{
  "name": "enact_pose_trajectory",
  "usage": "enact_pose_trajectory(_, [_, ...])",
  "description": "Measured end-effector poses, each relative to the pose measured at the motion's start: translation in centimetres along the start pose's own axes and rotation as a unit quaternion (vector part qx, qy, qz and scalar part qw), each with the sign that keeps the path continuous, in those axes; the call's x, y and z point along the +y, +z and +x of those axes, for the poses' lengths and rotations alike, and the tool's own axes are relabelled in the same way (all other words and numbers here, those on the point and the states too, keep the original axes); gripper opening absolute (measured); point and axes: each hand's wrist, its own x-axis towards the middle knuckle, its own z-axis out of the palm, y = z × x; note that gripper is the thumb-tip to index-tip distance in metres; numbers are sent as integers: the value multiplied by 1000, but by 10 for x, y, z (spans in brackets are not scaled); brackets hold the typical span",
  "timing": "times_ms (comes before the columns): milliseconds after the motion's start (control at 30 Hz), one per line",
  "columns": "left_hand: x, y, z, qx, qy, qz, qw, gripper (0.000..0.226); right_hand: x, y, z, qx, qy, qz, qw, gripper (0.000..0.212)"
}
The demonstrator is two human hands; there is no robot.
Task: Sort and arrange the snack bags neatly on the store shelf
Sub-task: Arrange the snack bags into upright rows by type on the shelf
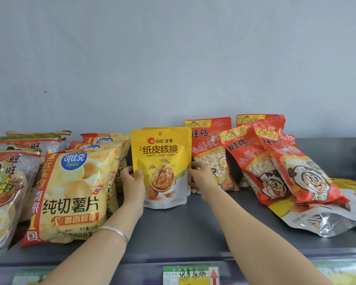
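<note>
Landmark: walnut pouch (160, 167), yellow and white, standing upright at mid-shelf on the grey shelf (183, 223). A second yellow pouch (167, 128) stands directly behind it; only its top edge shows.

Left hand (133, 182): grips the walnut pouch's left edge, thumb pressed on the front face, fingers curled round behind. Silver bracelet (115, 233) on that wrist.

Right hand (201, 175): at the walnut pouch's right edge, fingers curled onto that edge and holding it. Fingertips partly hidden behind the pouch.

Left of the walnut pouch: potato chip bags (70, 194), yellow with red trim, stacked leaning; the rear ones touch the pouch's left side. Further left, rice cracker bags (6, 182).

Right of the walnut pouch: one red bun bag (210, 153) upright just beside it, behind the right hand. Beyond that, leaning red bun bags (302, 171) tilted over flat pouches (317, 219) lying on the shelf.

Below the walnut pouch, on the shelf's front rail: price label (190, 274), handwritten, with a red arrow.
</note>
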Motion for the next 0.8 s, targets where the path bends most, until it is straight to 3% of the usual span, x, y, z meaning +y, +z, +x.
enact_pose_trajectory(100, [-1,1,1,-17,37,27,999,53,1,-7,-4,13,2,-23,1000,42])
enact_pose_trajectory(367, [21,-7,-20,12,95,183,978,76,-13,-29,-32,36,-26,-94,995,35])
enact_pose_trajectory(600, [35,-4,-58,10,207,262,943,65,-18,-50,-54,52,-80,-221,971,33])
enact_pose_trajectory(800, [45,43,-90,-64,233,260,935,56,-30,-93,-70,73,-130,-295,944,34])
